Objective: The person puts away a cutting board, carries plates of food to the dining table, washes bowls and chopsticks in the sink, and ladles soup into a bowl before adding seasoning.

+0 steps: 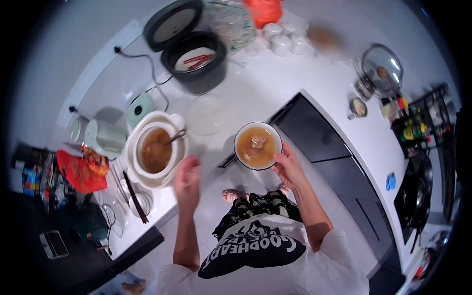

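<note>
My right hand (pixel 289 168) grips the rim of a white bowl (pixel 270 165) with a dark edge, holding it up in front of me. Brownish broth (pixel 250 153) with a piece of meat (pixel 258 141) fills much of it. My left hand (pixel 187 179) is smeared by motion, so its fingers cannot be made out. It is nearest to a white stew pot (pixel 183 147) on the counter. Inside the pot is brown soup (pixel 156 152), and a ladle (pixel 177 136) leans out over its right side.
A rice cooker (pixel 196 78) stands at the back with its lid up. A clear round lid (pixel 206 115) lies before it. Dark chopsticks (pixel 136 199) and a white bowl (pixel 141 204) are left of me. White jars (pixel 281 44), a glass lid (pixel 382 69) and a bottle rack (pixel 418 125) line the back and right.
</note>
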A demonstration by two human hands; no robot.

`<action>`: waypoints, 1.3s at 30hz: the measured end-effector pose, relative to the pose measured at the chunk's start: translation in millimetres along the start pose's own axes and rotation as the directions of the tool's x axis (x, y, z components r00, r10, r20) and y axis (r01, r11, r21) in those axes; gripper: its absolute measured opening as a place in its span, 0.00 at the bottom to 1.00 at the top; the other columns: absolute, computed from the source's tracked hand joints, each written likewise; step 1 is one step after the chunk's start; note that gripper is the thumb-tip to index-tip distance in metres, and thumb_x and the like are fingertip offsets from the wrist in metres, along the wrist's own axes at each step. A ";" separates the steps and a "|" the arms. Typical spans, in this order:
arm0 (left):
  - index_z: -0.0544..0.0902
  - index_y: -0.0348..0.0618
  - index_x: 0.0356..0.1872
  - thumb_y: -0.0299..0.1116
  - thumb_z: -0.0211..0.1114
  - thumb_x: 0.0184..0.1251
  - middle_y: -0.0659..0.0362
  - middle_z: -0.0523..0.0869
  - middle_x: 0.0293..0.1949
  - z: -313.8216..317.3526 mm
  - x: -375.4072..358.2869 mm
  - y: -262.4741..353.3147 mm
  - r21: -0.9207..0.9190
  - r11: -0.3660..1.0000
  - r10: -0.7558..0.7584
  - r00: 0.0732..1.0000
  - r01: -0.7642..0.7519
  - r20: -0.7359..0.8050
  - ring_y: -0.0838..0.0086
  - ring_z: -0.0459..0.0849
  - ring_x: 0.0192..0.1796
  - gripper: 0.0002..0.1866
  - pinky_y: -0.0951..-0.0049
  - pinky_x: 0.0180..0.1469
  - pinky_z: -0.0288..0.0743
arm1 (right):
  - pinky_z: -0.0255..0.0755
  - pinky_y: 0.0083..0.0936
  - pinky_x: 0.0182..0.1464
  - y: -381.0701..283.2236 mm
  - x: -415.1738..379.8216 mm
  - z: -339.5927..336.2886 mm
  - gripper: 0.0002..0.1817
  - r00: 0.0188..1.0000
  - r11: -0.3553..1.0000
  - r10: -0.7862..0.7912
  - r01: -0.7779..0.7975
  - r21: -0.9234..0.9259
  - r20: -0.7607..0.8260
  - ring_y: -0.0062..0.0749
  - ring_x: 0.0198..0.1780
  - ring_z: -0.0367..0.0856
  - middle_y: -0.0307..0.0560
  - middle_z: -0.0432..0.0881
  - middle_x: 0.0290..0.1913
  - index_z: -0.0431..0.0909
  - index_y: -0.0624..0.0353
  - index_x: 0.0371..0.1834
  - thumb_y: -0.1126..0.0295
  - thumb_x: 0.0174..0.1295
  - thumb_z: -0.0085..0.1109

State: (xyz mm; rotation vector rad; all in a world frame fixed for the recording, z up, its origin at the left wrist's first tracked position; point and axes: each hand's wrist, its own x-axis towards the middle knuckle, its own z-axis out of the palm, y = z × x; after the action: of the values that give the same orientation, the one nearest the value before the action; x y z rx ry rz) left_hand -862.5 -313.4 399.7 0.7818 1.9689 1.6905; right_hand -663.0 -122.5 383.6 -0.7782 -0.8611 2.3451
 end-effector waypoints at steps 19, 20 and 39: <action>0.71 0.31 0.50 0.32 0.51 0.69 0.55 0.79 0.48 513.4 -72.5 14.3 -0.162 0.654 -0.187 0.365 0.739 0.912 0.75 0.80 0.47 0.15 0.76 0.50 0.75 | 0.73 0.21 0.48 -191.0 -179.5 -327.3 0.18 0.858 0.953 -0.300 0.293 -0.081 -0.418 0.20 0.43 0.78 0.37 0.77 0.42 0.66 0.52 0.54 0.66 0.63 0.56; 0.71 0.31 0.50 0.32 0.51 0.69 0.55 0.79 0.48 532.9 -76.6 8.1 -0.143 0.648 -0.200 0.348 0.748 0.916 0.75 0.80 0.48 0.15 0.76 0.50 0.75 | 0.73 0.21 0.48 -193.0 -183.4 -347.6 0.18 0.853 0.958 -0.278 0.278 -0.066 -0.442 0.20 0.43 0.78 0.38 0.77 0.42 0.66 0.52 0.54 0.65 0.63 0.56; 0.74 0.35 0.45 0.31 0.53 0.67 0.56 0.81 0.41 784.1 -63.1 -66.0 0.162 0.783 -0.342 0.198 0.600 0.919 0.73 0.82 0.43 0.11 0.74 0.49 0.78 | 0.73 0.21 0.37 -616.2 -288.8 -543.7 0.14 -0.054 0.302 -0.950 0.070 -0.951 -0.306 0.23 0.35 0.79 0.43 0.81 0.36 0.76 0.64 0.45 0.66 0.60 0.55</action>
State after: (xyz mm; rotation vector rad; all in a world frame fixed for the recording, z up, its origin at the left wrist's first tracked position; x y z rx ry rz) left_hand -317.1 221.9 202.1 0.6696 0.9526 0.7074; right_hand 63.5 321.9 566.3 -1.4241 -1.1441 0.2091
